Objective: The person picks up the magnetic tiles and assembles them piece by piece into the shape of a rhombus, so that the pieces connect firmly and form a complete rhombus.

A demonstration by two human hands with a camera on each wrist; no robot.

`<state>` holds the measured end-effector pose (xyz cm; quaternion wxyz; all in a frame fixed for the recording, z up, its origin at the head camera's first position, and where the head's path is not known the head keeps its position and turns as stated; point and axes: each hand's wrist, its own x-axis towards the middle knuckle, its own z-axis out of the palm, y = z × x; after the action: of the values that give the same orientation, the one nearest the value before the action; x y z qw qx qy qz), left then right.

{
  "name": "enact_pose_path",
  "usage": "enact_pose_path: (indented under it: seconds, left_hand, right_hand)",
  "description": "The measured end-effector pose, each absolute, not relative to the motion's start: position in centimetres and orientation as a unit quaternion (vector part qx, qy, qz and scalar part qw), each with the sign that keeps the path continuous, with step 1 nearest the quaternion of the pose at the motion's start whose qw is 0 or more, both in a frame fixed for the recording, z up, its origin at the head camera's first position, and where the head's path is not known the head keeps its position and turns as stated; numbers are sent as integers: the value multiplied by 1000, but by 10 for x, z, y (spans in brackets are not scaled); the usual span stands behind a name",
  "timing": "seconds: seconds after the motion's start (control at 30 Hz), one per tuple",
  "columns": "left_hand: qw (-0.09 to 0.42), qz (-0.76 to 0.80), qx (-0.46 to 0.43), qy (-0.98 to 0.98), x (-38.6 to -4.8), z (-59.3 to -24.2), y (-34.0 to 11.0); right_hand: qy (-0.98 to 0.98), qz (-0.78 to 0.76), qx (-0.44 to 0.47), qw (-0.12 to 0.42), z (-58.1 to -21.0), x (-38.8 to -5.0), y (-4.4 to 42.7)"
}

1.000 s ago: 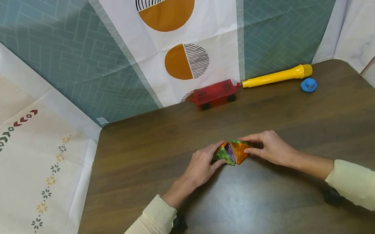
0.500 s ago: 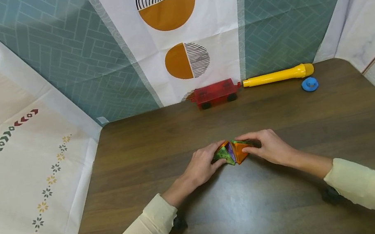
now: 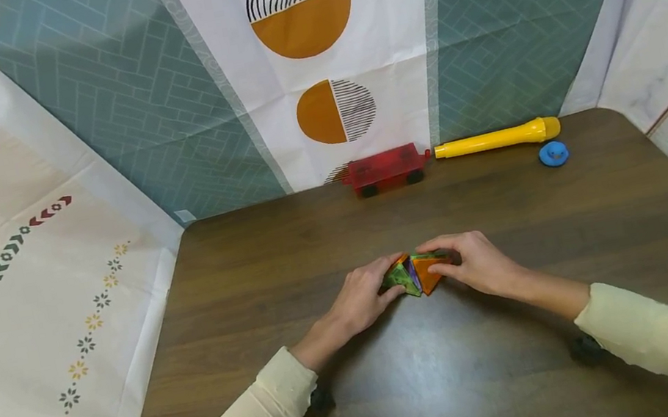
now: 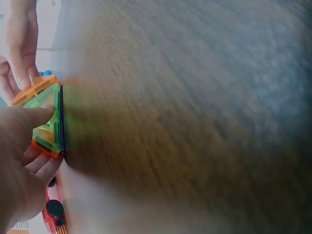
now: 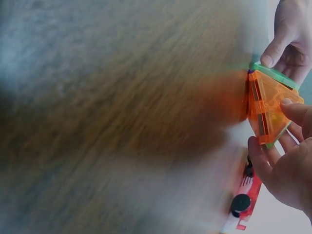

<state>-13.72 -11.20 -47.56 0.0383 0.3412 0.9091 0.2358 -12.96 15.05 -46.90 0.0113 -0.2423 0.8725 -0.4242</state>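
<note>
Translucent triangular magnetic tiles lean together into a small peaked shape at the table's middle. In the head view, my left hand (image 3: 360, 298) holds the left side, with its thumb on a green tile (image 3: 401, 278) and its fingers on an orange one behind. My right hand (image 3: 481, 262) grips the right side, its thumb pressing an orange tile (image 3: 427, 274) and its fingers on a green tile at the back. A purple tile (image 3: 413, 273) shows between the halves. The right wrist view shows the orange face (image 5: 267, 97) close up; the left wrist view shows the green face (image 4: 48, 100).
A red toy wagon (image 3: 385, 166) with black wheels stands at the back edge of the wooden table (image 3: 250, 268). Right of it lie a yellow toy microphone (image 3: 496, 137) and a blue rubber duck (image 3: 554, 154). Patterned cloths hang behind and at both sides.
My right hand has shifted slightly left, its fingers reaching further over the tiles. The orange face on the right has turned a little. My left hand stays nearly still.
</note>
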Motion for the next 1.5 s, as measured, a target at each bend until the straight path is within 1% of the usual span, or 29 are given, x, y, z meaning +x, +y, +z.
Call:
enact_pose_path:
  seconds: [0.53, 0.6, 0.8, 0.87, 1.0, 1.5]
  left_hand:
    - [39, 237, 342, 908, -136, -477, -113]
    - [40, 236, 342, 909, -136, -478, -113]
    - [36, 227, 340, 912, -135, -481, -112]
    - [32, 223, 340, 913, -133, -482, -111]
    - [28, 222, 335, 915, -132, -483, -109]
    - [15, 231, 328, 916, -133, -485, -108]
  right_hand:
    - [870, -417, -263, -13, -468, -130, 143]
    - [871, -412, -267, -4, -468, -130, 143]
    - [881, -379, -273, 73, -469, -132, 144]
    - [883, -368, -278, 85, -471, -133, 144]
    - [884, -365, -280, 88, -474, -135, 143]
    - [880, -376, -283, 69, -472, -139, 141]
